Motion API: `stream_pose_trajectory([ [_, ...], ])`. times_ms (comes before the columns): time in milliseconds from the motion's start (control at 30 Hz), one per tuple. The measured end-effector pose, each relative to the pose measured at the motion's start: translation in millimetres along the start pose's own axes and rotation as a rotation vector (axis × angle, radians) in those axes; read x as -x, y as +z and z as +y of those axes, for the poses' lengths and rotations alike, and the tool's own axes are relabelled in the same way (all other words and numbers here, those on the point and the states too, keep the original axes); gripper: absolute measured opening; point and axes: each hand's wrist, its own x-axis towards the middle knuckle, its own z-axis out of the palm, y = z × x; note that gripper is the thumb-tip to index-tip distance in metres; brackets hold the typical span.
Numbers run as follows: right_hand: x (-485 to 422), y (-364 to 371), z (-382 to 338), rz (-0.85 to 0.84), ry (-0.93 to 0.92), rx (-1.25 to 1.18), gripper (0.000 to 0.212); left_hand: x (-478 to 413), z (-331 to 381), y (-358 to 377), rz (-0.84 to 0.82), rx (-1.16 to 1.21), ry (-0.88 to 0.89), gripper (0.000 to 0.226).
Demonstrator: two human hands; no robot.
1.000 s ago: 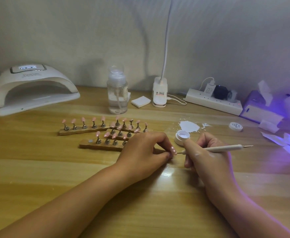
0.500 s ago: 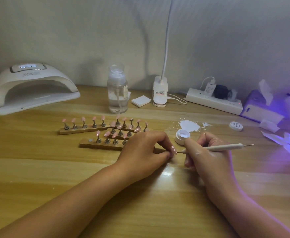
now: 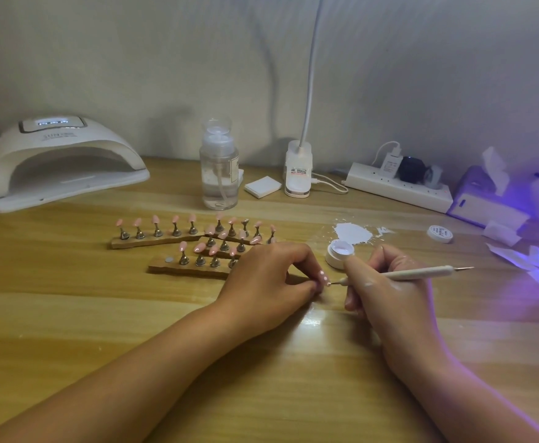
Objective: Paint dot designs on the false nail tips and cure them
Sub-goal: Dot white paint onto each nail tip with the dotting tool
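The nail tip [image 3: 323, 277] in hand is a light, thin plastic shell. It will likely flex if squeezed, its glossy pink face is slippery, and any wet paint on it would smear at a touch. It is best held by its edges or from below, with the painted face kept free.

The left hand [image 3: 271, 276] does this. Its fingers are curled and pinch the tip between thumb and forefinger, face up, just above the tabletop [image 3: 102, 314]. This is in front of the wooden strips [image 3: 153, 243] and near the open pot of white gel [image 3: 341, 252]. Whether the tip sits on a metal peg is hidden by the fingers.

The right hand [image 3: 386, 292] grips a dotting tool [image 3: 421, 272] like a pen, its fingers closed round the shaft close to the working end. The fine point sits at the lower edge of the nail tip. I cannot tell whether it is touching.

The tip is pale pink and almond-shaped, and it carries at least two small white dots on its face. The other nail tips [image 3: 174, 219] stand on metal pegs along the strips. They are the same pink, and they are too small to show whether any are dotted.

White paint [image 3: 353, 233] is spilled on the tabletop behind the pot. The curing lamp [image 3: 60, 161] stands well apart at the far left, with its opening facing the work. Judging by this, the dotting is under way and the curing has not begun.
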Motion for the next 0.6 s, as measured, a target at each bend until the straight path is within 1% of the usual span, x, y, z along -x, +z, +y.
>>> stream_pose_trajectory([
  [167, 0.7, 0.3, -0.8, 0.006, 0.006, -0.017, 0.036, 0.2, -0.7, -0.2, -0.004, 0.0, 0.001, 0.017],
  [300, 0.3, 0.2, 1.5, 0.006, 0.007, 0.002, 0.04, 0.4, -1.3, -0.1, 0.0, 0.011, -0.005, 0.017],
  [400, 1.0, 0.2, -0.8, 0.0, 0.022, -0.014, 0.035, 0.2, -2.1, 0.2, 0.002, 0.017, -0.011, 0.017],
  [500, -0.1, -0.7, -4.7, 0.022, 0.063, -0.096, 0.025, 0.5, -3.1, 0.9, -0.003, 0.027, -0.012, 0.018],
  [533, -0.9, -1.4, -5.5, 0.039, 0.074, -0.15, 0.026, 0.9, -3.2, 1.1, -0.004, 0.032, -0.011, 0.019],
  [600, -2.8, -3.7, -5.9, 0.089, 0.094, -0.268, 0.037, 1.7, -2.8, 0.8, -0.002, 0.039, -0.001, 0.022],
])
